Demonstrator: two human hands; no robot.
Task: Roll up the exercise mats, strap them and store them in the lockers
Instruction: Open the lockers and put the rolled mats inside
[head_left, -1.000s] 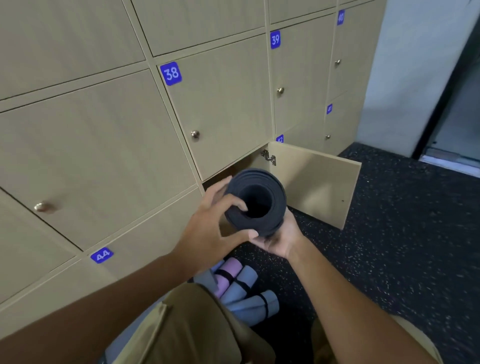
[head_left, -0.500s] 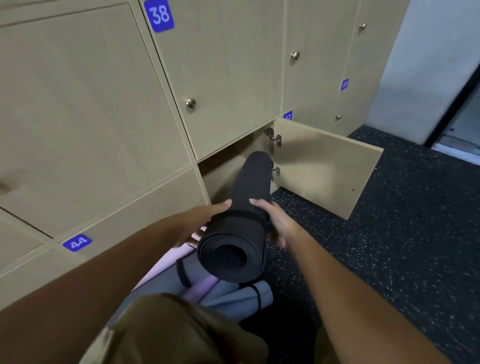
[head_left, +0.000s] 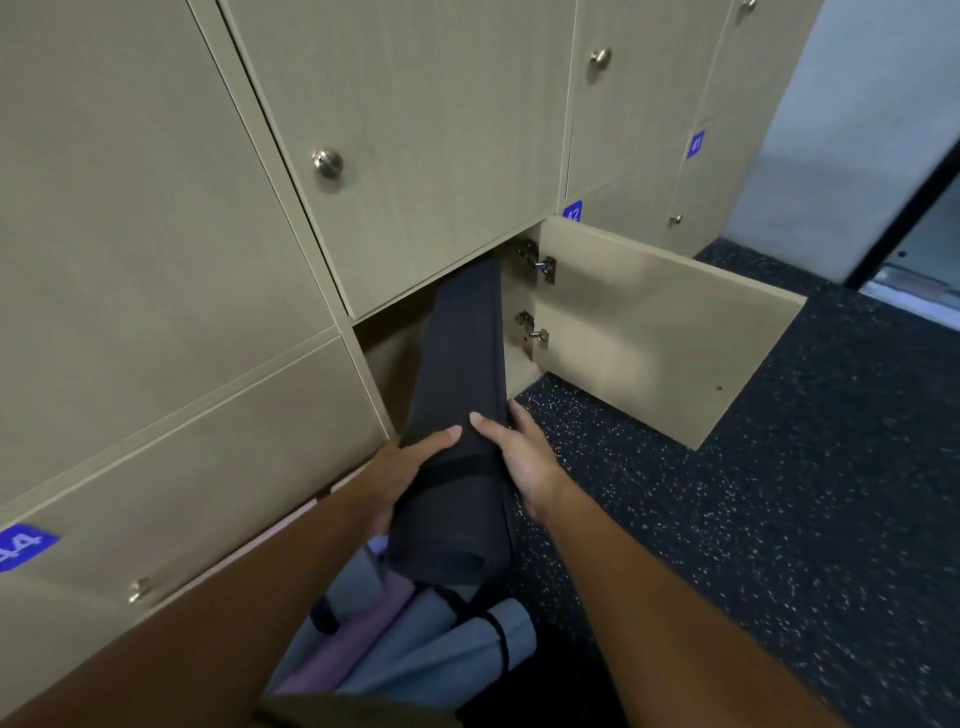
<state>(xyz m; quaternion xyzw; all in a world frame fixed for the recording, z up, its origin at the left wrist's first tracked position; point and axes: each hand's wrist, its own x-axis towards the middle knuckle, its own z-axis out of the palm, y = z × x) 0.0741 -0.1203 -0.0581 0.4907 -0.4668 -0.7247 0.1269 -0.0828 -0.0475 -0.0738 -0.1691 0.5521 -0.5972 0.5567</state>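
Storage step in hand. Rolled, strapped black mat (head_left: 457, 415) angled nose-first into open bottom locker (head_left: 384, 358), rear end outside. Left hand (head_left: 410, 467) and right hand (head_left: 519, 457) clamped around mat near strap. Next move, by judgement: straight push inward, clear of hinges (head_left: 537, 296).

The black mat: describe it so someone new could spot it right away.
Find the beige locker wall and its one open door. The black mat, rolled and strapped, pokes into that opening, gripped by the left hand and right hand. The other rolls below are grey and pink.
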